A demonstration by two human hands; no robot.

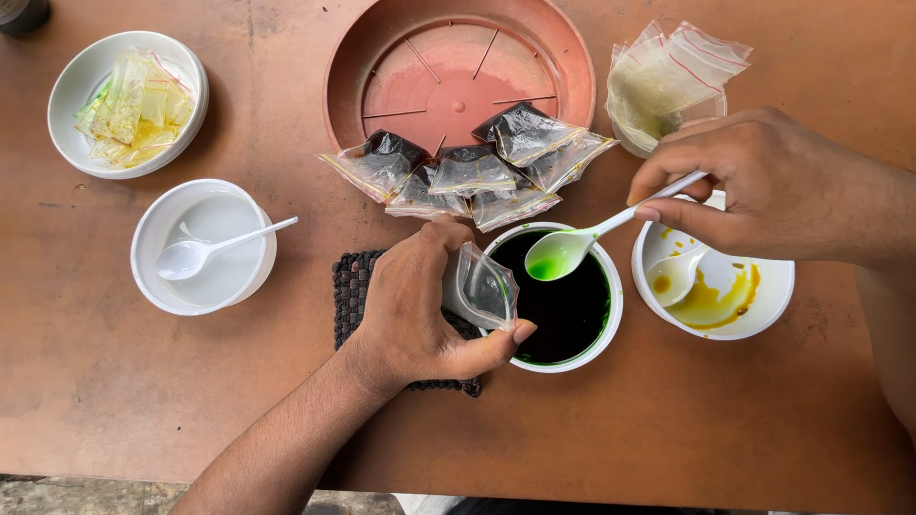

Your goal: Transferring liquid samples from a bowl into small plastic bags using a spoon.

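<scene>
Head view: the right hand (763,186) pinches the handle of a white spoon (592,238), fingers together on it near its far right end. The spoon's long axis runs from upper right down to lower left, and its bowl carries a little bright green liquid, hanging just above the dark liquid in the white cup (572,358). The left hand (420,305) is clamped on a small clear pouch (485,288), thumb below and fingers behind, its mouth turned right towards the spoon. The spoon bowl lies just right of and slightly farther than the pouch mouth, near but apart; the left hand is the nearer one to the cup's left rim, resting over a dark woven mat (351,296).

Packages: 5 or so filled pouches of dark liquid (472,172) lie fanned on the near lip of a round reddish tray (382,57). Far right, a bunch of empty clear pouches with red seal strips (668,76). Far left, a white bowl (72,91) with yellow-green filled pouches (134,105). Left, another white bowl (153,257) holding 1 clean spoon. Right, a white bowl with amber liquid (754,296) and a spoon, on the brown desk (143,401).
</scene>
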